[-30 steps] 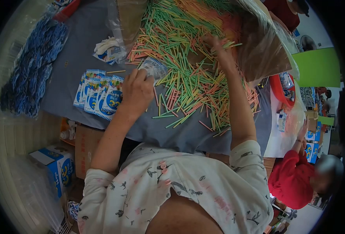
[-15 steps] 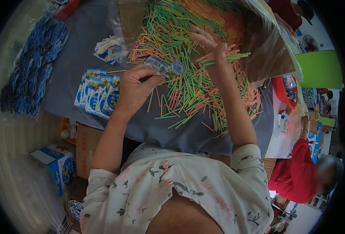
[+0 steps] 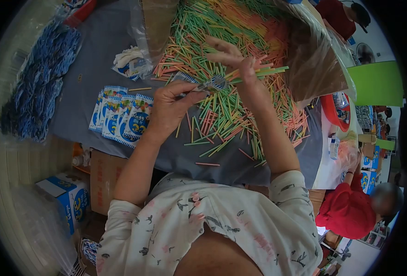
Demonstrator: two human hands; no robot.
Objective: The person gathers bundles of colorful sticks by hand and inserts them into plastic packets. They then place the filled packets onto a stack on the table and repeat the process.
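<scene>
My left hand (image 3: 178,103) pinches a small clear and blue printed packet (image 3: 212,83), whose open end faces my right hand. In my right hand (image 3: 245,78) a small bundle of pink, yellow and green sticks (image 3: 270,71) lies across the palm, with its tips at the packet's mouth; some fingers stretch out above it. Beneath both hands spreads a large heap of coloured sticks (image 3: 222,108). Left of my left hand lie several overlapping filled packets (image 3: 120,115) on the grey cloth (image 3: 93,60).
Strips of blue packets (image 3: 40,83) hang at the far left. A crumpled packet and white cloth (image 3: 131,60) lie above the filled packets. At the right are a red basket (image 3: 336,112) and a person in red (image 3: 348,209). Cardboard boxes (image 3: 104,181) stand below the table.
My left hand has moved right with the packet, and my right hand has shifted left, bringing the sticks to the packet's mouth. A pink stick now lies near the cloth's front edge.
</scene>
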